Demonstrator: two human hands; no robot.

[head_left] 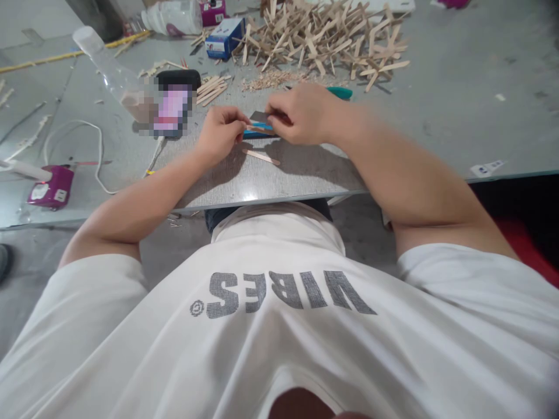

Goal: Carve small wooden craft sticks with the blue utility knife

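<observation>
head view: left hand (220, 135) tight on stick (254, 127)

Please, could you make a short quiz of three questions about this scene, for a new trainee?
1. True or false: the left hand and the right hand meet at a thin wooden stick just above the grey table.
2. Where does the loose stick lie? A) in the left hand; B) flat on the table, nearer to the person than both hands; C) in the right hand.
3. What colour is the small device beside the white cable, at the left of the view?

Key: 1 true; 2 B; 3 purple.
</observation>
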